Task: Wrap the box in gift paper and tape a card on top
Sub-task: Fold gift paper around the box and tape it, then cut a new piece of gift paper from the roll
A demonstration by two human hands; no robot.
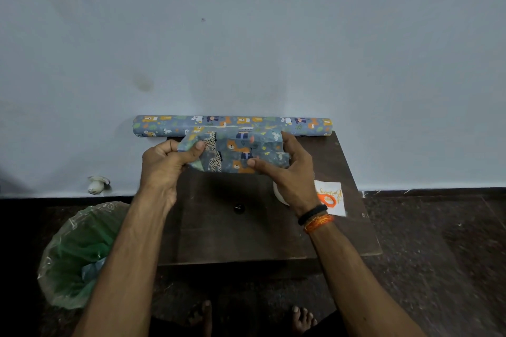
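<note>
You hold the box (pixel 235 154), covered in blue animal-print gift paper, lifted above the far half of the dark wooden table (pixel 219 232), just in front of the paper roll. Your left hand (pixel 164 161) grips the left end: the thumb presses across the paper on the near face and the fingers curl round the end, where a loose flap of paper sticks out below the thumb. Your right hand (pixel 290 169) clasps the right end, thumb laid flat along the near lower edge and fingers wrapped over the top far corner. The paper shows overlapping folds across the face toward you. The gift paper roll (pixel 232 124), same print, lies along the far edge of the table against the pale wall. The card (pixel 330 197), white with orange lettering, lies flat on the table to the right, just beside your right wrist. A white round object (pixel 280 194), largely hidden by that hand, sits on the table next to the card; what it is cannot be told. A bin lined with a green bag (pixel 79 254) stands on the floor at the left of the table.
</note>
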